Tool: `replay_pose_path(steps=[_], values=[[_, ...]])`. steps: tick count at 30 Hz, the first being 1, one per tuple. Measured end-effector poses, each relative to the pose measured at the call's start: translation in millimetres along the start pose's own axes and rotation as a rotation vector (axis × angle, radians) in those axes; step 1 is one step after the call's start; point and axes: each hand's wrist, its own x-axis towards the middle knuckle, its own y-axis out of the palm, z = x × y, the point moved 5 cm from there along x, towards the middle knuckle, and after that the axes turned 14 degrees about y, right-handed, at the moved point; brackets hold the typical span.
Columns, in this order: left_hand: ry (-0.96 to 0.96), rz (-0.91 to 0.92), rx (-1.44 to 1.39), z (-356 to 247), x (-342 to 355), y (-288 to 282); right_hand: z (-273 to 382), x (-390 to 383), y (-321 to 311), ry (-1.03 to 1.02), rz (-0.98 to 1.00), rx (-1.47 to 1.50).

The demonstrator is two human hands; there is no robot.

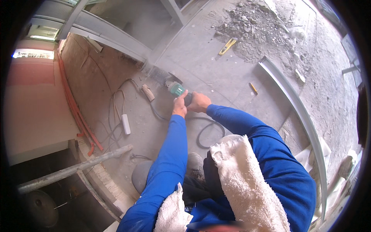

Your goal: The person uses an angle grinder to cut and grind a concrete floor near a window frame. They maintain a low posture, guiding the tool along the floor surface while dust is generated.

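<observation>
With my left hand (180,103) I grip the green and dark body of an angle grinder (177,89). My right hand (199,101) is closed round its dark rear end. The disc end points away from me, in pale dust at a cut line on the concrete floor (147,116); the disc's edge is indistinct. A black cord (201,135) loops below the grinder. Left of it lie a tan plug or connector (148,92) with cords and a white power strip (126,123).
Metal framing (104,34) crosses the upper left; orange pipes (71,100) run along the left edge. A scaffold tube (77,168) spans a dark opening at lower left. Rubble (255,27), a yellow cutter (228,45), a yellow pencil-like item (253,88) and a long steel channel (293,100) lie rightward.
</observation>
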Motion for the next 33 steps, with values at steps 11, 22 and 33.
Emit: replay_pose_path(steps=[11, 22, 33], values=[[-0.031, 0.010, -0.034, -6.7, -26.3, 12.8, -9.1, -13.2, -2.6, 0.010, -0.003, 0.004], [-0.044, 0.022, -0.050, -2.2, -33.5, 15.6, -14.7, -20.9, -4.3, 0.010, 0.009, 0.014], [-0.038, 0.028, -0.054, -0.6, -33.4, 14.9, -19.3, -10.7, 4.5, 0.002, 0.017, 0.002]])
